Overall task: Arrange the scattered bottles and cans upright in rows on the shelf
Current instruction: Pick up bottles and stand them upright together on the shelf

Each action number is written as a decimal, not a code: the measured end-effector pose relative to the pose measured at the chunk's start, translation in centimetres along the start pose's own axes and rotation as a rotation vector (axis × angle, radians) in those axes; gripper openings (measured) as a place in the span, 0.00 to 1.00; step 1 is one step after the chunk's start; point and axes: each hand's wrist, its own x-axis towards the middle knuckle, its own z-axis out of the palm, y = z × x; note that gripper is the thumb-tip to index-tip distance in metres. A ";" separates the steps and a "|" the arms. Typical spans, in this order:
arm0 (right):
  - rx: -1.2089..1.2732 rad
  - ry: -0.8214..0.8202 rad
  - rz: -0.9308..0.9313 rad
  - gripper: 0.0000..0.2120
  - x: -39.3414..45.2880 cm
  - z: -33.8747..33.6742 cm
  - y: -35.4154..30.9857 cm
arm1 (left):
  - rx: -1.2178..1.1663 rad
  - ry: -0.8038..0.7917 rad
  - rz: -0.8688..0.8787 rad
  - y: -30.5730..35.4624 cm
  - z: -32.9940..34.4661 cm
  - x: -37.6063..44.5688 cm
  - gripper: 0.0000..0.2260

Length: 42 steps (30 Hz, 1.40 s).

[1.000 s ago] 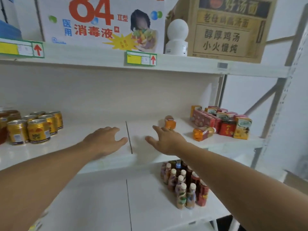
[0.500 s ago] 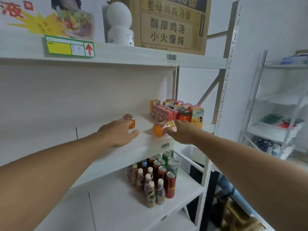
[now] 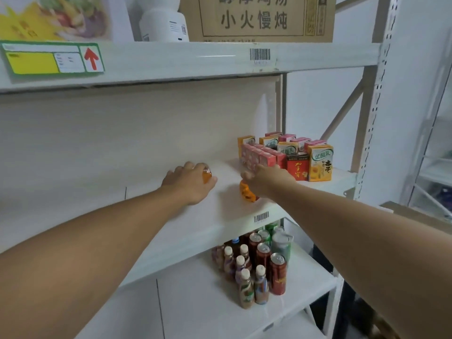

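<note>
While both hands reach onto the middle shelf: each is already at its own orange bottle, so neither has to cross over.
Left hand (image 3: 189, 184): at frame centre, fingers curled over the small orange plastic bottle with a dark cap (image 3: 206, 175); only a sliver of the bottle shows past the knuckles, so whether it stands or lies cannot be told.
Right hand (image 3: 266, 182): just right of centre, draped over the second orange bottle with a printed wrap (image 3: 247, 193); contact looks made, but whether the fingers have closed round it cannot be told.
Long axis: the second bottle seems to lie on its side, running from the shelf's front edge back under the palm.
Shelf: white, smooth, flat laminate board (image 3: 234, 211) with a barcode sticker on its lip; a round bottle would likely roll on it.
Neighbours: rigid pink and yellow cardboard drink cartons (image 3: 293, 155) stand in rows just right of the right hand.
Lower shelf: capped bottles and red metal cans (image 3: 254, 265) stand upright, bunched, lower centre.
</note>
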 end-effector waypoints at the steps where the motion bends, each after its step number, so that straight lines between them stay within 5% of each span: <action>1: 0.019 0.015 0.050 0.35 0.1 0.1 -0.3 | -0.019 -0.002 -0.002 -0.1 0.2 0.7 0.24; 15: 0.101 0.182 0.186 0.33 0.7 2.0 -3.5 | -0.030 -0.078 -0.029 -0.3 4.5 9.9 0.28; 19: 0.051 0.135 0.123 0.25 0.4 2.6 -4.5 | -0.082 -0.050 -0.055 -0.2 5.6 11.1 0.18; 23: 0.088 0.107 0.002 0.19 0.8 2.8 -5.5 | -0.116 -0.092 -0.085 -0.4 5.6 11.4 0.26; 26: 0.137 0.100 -0.044 0.21 1.5 3.2 -6.4 | -0.078 -0.119 -0.052 -1.9 5.3 11.6 0.21; 31: 0.235 0.143 -0.045 0.29 2.6 4.1 -7.3 | -0.056 -0.146 -0.092 -5.0 4.5 9.8 0.39; 37: 0.154 0.084 -0.025 0.23 3.6 4.2 -9.5 | -0.066 -0.132 -0.094 -8.7 3.1 5.9 0.31; 42: 0.349 0.071 -0.010 0.18 3.0 3.7 -10.9 | -0.086 -0.063 -0.142 -10.3 1.3 1.3 0.24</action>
